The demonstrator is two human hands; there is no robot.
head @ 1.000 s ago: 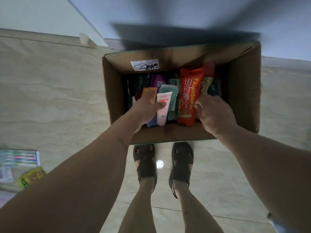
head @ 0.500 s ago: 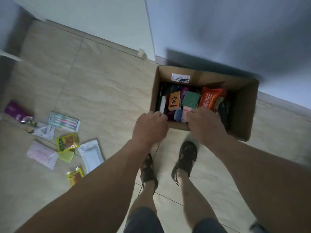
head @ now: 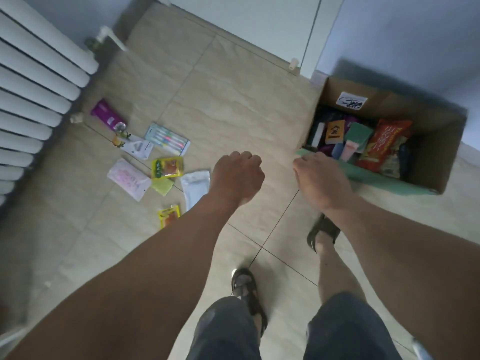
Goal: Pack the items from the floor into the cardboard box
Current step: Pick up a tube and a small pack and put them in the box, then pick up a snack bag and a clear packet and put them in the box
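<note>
The cardboard box (head: 439,152) stands on the floor at the right, filled with packets, among them a red snack bag (head: 384,144). Several items lie loose on the tiles at the left: a purple pouch (head: 105,114), a pack of pens (head: 167,139), a yellow packet (head: 167,167), a pink-and-white packet (head: 128,179), a white pouch (head: 194,188) and a second yellow packet (head: 168,215). My left hand (head: 237,176) hangs above the floor between the items and the box, fingers curled, holding nothing. Beside the box's near left corner, my right hand (head: 320,178) is relaxed and empty.
A white radiator (head: 33,81) runs along the left wall. A white door (head: 259,22) and its doorstop (head: 293,64) are at the back. My sandalled feet (head: 246,289) stand on the tiles below my hands.
Both hands have come out of the box, empty. My view has swung left, so the box now sits at the right and the floor items are in full view.
</note>
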